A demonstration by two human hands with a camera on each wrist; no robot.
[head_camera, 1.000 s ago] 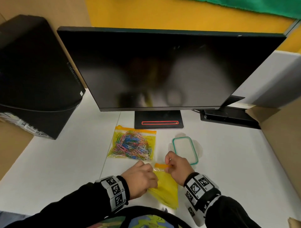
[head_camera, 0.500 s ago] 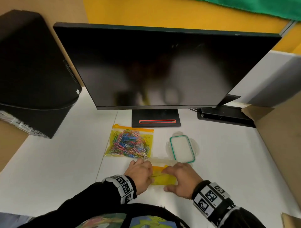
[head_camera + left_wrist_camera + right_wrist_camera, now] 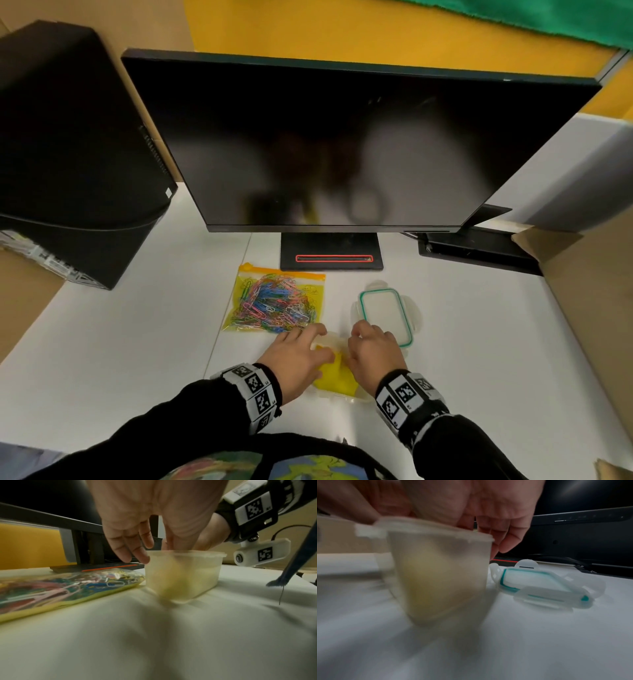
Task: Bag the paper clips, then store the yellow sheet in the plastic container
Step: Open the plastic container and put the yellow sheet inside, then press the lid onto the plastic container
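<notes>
- Paper clips (image 3: 272,303) are in: the coloured heap sits inside the yellow zip bag (image 3: 317,291), lying flat just beyond the left hand (image 3: 296,359); whether its orange zip strip is pressed fully shut is too small to tell.
- Now the second half: the yellow sheet (image 3: 334,375) is down inside the clear plastic container (image 3: 182,574), which stands on the white desk (image 3: 137,342) between the two hands.
- Left hand is over the container's left side, fingers (image 3: 135,550) straight and spread, tips at the rim; from the wrist view it looks to be pressing, not gripping.
- Right hand (image 3: 373,353) is over the right side, fingers loosely extended beside the container's wall; I see no pinch on anything.
- Both wrist views are blurred, so how flat the sheet lies I cannot tell.
- My read: the sheet is nearly stored; what is left is tucking it under the rim and probably fitting the lid.
- That green-rimmed lid (image 3: 385,317) lies loose on the desk just past the right fingertips, latches splayed.
- Room: open desk spreads wide of both hands; ahead, the monitor stand (image 3: 330,251) and the overhanging screen close things in, and the bag's near edge is just beside the left fingers.
</notes>
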